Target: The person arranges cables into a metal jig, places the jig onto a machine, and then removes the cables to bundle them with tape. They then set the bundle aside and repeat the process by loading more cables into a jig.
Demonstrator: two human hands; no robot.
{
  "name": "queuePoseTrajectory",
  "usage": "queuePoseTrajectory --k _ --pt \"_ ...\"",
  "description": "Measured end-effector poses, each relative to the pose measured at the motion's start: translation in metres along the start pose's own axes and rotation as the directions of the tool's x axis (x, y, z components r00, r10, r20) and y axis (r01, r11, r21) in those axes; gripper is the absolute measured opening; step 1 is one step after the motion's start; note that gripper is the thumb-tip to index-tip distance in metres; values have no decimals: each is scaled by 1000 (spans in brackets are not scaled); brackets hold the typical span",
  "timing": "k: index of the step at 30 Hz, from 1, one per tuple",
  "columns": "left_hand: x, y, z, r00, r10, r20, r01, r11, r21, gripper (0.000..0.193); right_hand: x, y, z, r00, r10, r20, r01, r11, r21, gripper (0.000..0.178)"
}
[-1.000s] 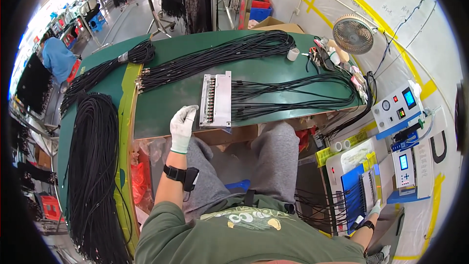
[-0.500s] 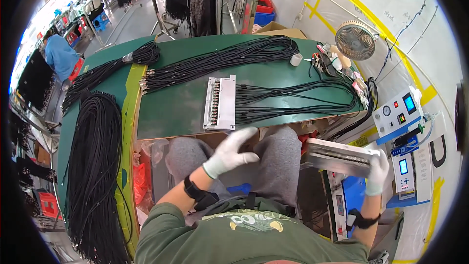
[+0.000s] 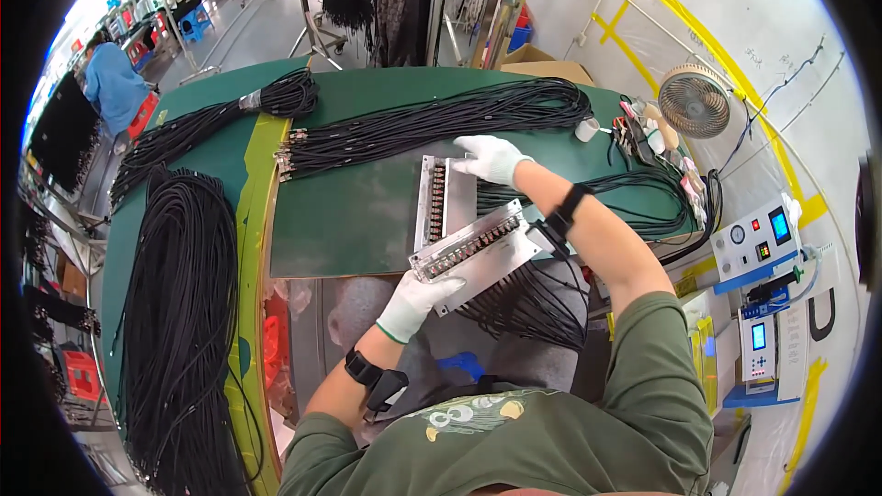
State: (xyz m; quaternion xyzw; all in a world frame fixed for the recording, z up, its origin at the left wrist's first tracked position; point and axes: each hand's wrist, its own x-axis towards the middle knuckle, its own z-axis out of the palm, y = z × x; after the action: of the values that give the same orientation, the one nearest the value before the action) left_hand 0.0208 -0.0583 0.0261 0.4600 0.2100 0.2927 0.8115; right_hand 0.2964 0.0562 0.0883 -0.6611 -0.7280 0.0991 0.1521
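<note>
In my left hand (image 3: 418, 305) is a silver metal fixture (image 3: 496, 266), gripped at its near left end and tilted over the table's front edge. A row of small cable ends lines its slotted side. Black cables (image 3: 537, 308) hang from it over my lap. Just beyond lies a second metal fixture (image 3: 434, 202) on the green table, also with a row of cable ends, its cables running right. My right hand (image 3: 494, 158) reaches over that fixture's far end, fingers stretched out; whether it touches the metal I cannot tell. Both hands wear white gloves.
A long black cable bundle (image 3: 432, 124) lies behind the fixtures. More bundles (image 3: 175, 312) cover the left table. Pliers and small tools (image 3: 634, 138), a white cup-like roll (image 3: 586, 130) and a fan (image 3: 695, 101) are at right. Control boxes (image 3: 758, 243) stand by the wall.
The fixture my right hand held at the right is now over the table edge in my left hand. My right hand has let go and moved to the fixture on the table.
</note>
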Motion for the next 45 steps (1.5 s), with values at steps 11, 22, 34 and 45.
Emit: queuePoseTrajectory --k 11,22,34,45 --pt "2 2 -15 999 11 39 -11 1000 13 54 27 -30 -39 906 182 382 -157 983 -94 59" --pt "9 42 -6 927 20 375 -98 977 188 62 -253 -91 -183 717 272 -642 -118 955 273 30" --pt "108 29 -71 974 -80 212 16 958 287 50 -613 -72 -320 -323 697 -640 80 694 716 46" --pt "110 40 -77 940 -193 282 98 942 320 52 -819 49 -86 -639 736 -224 -198 124 972 76"
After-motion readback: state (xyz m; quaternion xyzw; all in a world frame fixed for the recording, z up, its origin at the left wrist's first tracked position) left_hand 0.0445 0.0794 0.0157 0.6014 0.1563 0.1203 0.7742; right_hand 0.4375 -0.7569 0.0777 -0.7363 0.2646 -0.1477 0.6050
